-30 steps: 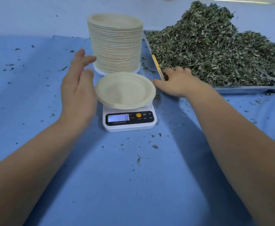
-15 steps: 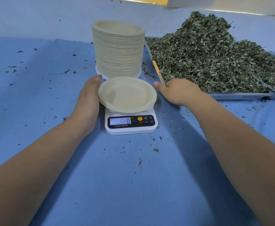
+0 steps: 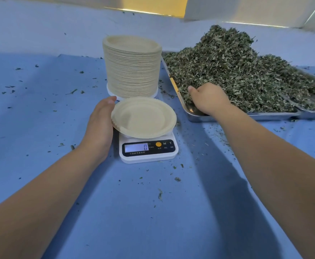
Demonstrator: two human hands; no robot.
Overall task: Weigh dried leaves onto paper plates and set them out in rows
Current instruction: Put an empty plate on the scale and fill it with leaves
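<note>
Empty paper plate (image 3: 143, 117) on scale (image 3: 149, 156) reading 0, left hand (image 3: 100, 124) flat against its rim. Metal tray (image 3: 255, 115) heaped with dried leaves (image 3: 237, 71); right hand (image 3: 209, 100) dug in, grip impossible to tell

Single head-worn view — wide-angle, facing forward and down, close over the table (image 3: 134, 212)
</note>
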